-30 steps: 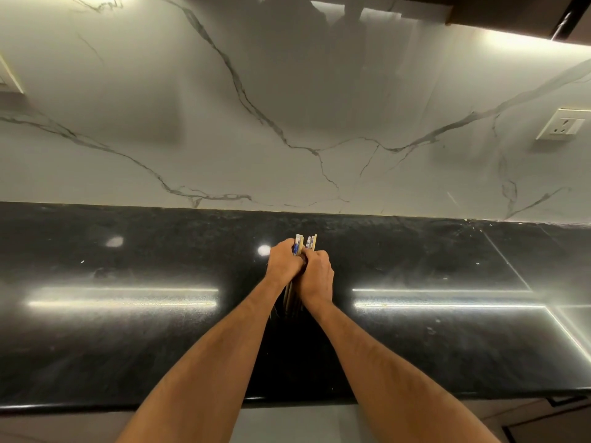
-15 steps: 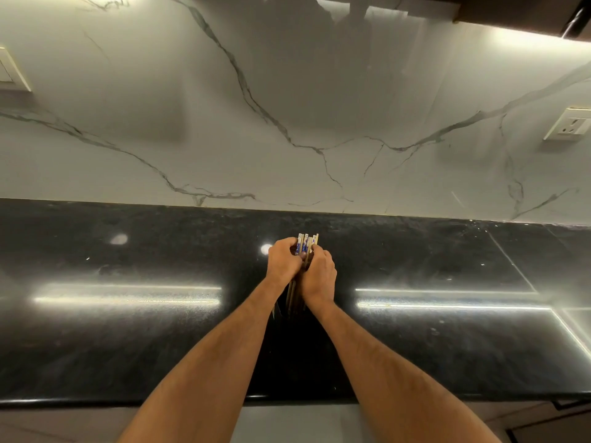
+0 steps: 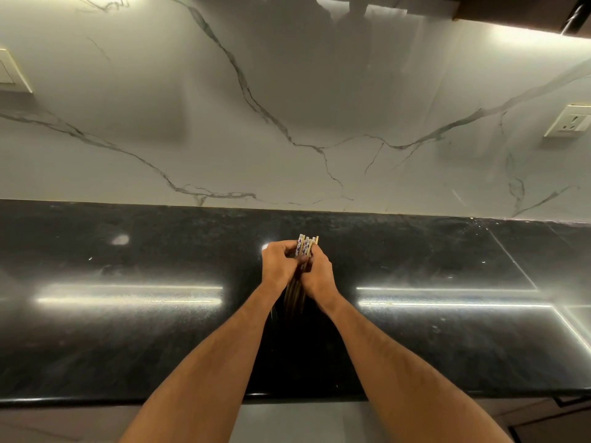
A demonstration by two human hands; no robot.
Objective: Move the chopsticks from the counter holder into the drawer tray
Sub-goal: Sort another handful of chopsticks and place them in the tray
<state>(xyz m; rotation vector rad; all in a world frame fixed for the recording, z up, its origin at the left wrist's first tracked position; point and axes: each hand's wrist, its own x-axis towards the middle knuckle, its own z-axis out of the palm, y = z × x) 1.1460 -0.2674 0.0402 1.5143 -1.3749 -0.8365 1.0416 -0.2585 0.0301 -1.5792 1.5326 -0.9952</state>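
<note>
A bundle of several chopsticks [image 3: 306, 243] with blue and white patterned tops stands upright over the middle of the black counter [image 3: 128, 330]. My left hand [image 3: 279, 266] and my right hand [image 3: 319, 274] are both wrapped around the bundle, side by side, thumbs near the tops. The brown lower ends of the chopsticks [image 3: 292, 303] show below my wrists, with their tips at the counter surface. No holder and no drawer tray are in view.
A white marble backsplash [image 3: 287, 123] rises behind the counter. A wall socket [image 3: 567, 121] sits at the right and a switch plate [image 3: 12, 75] at the left. The counter's front edge [image 3: 80, 401] runs below my forearms, and a cabinet front shows at the bottom right.
Both hands stay closed on the bundle in nearly the same spot. The chopstick tops have spread a little and stick out slightly more above my fingers.
</note>
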